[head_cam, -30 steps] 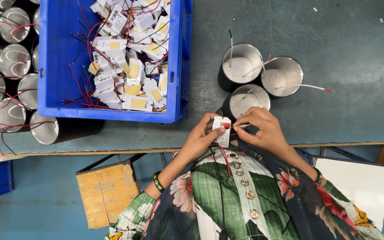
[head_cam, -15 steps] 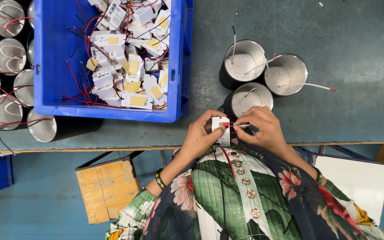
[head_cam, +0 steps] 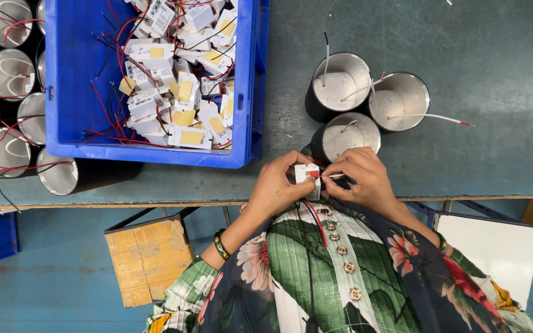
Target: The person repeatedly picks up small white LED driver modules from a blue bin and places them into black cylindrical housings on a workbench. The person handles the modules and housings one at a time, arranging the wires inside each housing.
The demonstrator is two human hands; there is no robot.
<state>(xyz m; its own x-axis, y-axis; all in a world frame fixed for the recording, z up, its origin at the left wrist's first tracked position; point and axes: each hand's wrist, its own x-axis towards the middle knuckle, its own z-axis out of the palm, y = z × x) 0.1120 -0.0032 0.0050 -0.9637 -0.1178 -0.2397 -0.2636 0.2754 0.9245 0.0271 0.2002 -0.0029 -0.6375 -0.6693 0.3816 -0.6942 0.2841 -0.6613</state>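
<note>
Two hands meet at the near edge of the grey table (head_cam: 488,74), just above the person's floral shirt. The left hand (head_cam: 276,188) is closed around a small white module (head_cam: 307,174), thumb and fingers pinching its sides. To its right, touching it, the right hand (head_cam: 362,179) has its fingertips pressed together on a thin white wire (head_cam: 334,176) that runs into the module's side.

A likely slip: the wire end is short and held only at the tips, so a pull or a tilt of the module could draw it out of its seat; the red and black leads (head_cam: 316,219) hanging down over the shirt could also snag.

The module seems to stand with its long axis running away from the body, its red-marked face turned toward the right hand, though the fingers hide most of it.

Beyond the left hand sits a blue bin (head_cam: 63,80) of like modules; beyond the right hand, three metal cans (head_cam: 347,132) cluster close together.
</note>
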